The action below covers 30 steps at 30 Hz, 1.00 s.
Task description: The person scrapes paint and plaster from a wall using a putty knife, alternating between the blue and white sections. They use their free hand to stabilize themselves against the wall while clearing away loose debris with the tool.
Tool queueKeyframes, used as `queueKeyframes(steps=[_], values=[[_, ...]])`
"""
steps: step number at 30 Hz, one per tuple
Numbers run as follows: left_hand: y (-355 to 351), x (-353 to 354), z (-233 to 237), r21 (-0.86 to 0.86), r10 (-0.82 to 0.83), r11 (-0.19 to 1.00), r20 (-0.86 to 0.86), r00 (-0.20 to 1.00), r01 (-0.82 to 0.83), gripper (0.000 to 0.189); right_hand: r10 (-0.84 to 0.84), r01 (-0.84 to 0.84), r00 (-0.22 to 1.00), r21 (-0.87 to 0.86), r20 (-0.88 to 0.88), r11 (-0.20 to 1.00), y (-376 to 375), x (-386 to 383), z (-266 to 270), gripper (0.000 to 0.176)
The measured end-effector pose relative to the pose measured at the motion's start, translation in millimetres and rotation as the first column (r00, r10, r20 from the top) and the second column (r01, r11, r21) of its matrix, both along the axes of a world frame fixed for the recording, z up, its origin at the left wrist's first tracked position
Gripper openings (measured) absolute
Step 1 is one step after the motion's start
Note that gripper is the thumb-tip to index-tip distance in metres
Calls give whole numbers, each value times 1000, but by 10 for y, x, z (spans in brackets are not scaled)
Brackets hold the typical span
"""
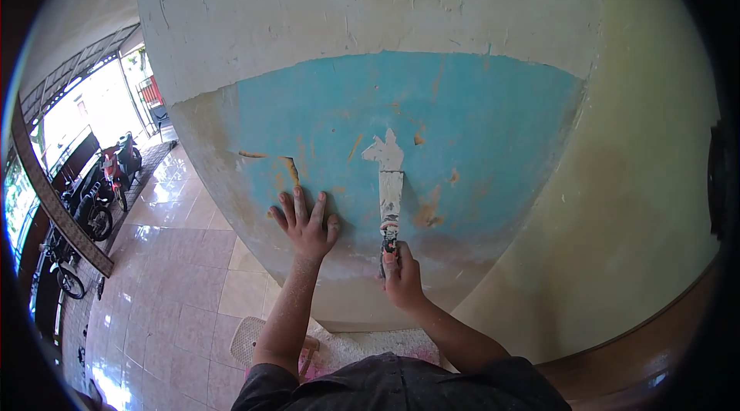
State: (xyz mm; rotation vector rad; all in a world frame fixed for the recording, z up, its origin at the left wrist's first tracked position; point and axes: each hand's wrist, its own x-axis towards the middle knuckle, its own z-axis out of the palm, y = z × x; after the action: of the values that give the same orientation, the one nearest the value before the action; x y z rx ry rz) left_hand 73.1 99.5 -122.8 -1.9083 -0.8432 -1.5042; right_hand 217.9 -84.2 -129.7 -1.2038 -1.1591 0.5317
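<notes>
My right hand (401, 276) is wrapped round the handle of a putty knife (391, 199), whose blade is smeared with white. The blade points up and its edge meets the blue-painted part of the wall (308, 110). Just above that edge is a bare whitish patch (384, 150) with a ragged outline. To the left, my left hand (308, 226) lies against the wall with its fingers spread and holds nothing. Above its fingertips a strip of paint (290, 170) looks torn and lifted. Pale dust speckles my left forearm.
Below me a small stool or chair (248, 338) stands beside a whitish, debris-strewn strip of floor (362, 348). Glossy tiles (181, 265) stretch left towards parked motorcycles (92, 195) and a slanting post (58, 203). A yellowish wall (617, 203) adjoins on the right, with a brown wooden surface (647, 349) low down.
</notes>
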Motion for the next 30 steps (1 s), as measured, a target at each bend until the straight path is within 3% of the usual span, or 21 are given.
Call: queueKeyframes(steps=[14,19,22,30], values=[[-6,-5,0,31,10,999,-38,999,-8,52,-35,33,998,46,57,998,-17,118,98,33],[26,0,-16,5,10,1000,-5,1000,-10,51,-27,30,999,59,-37,998,-30,86,48,31],[2,-6,-11,-17,-4,1000,-1,1000,4,51,-52,51,998,9,27,999,-17,145,143,32],[0,-8,-1,-20,-9,1000,-2,1000,9,51,-25,27,999,70,-35,997,-52,80,183,32]])
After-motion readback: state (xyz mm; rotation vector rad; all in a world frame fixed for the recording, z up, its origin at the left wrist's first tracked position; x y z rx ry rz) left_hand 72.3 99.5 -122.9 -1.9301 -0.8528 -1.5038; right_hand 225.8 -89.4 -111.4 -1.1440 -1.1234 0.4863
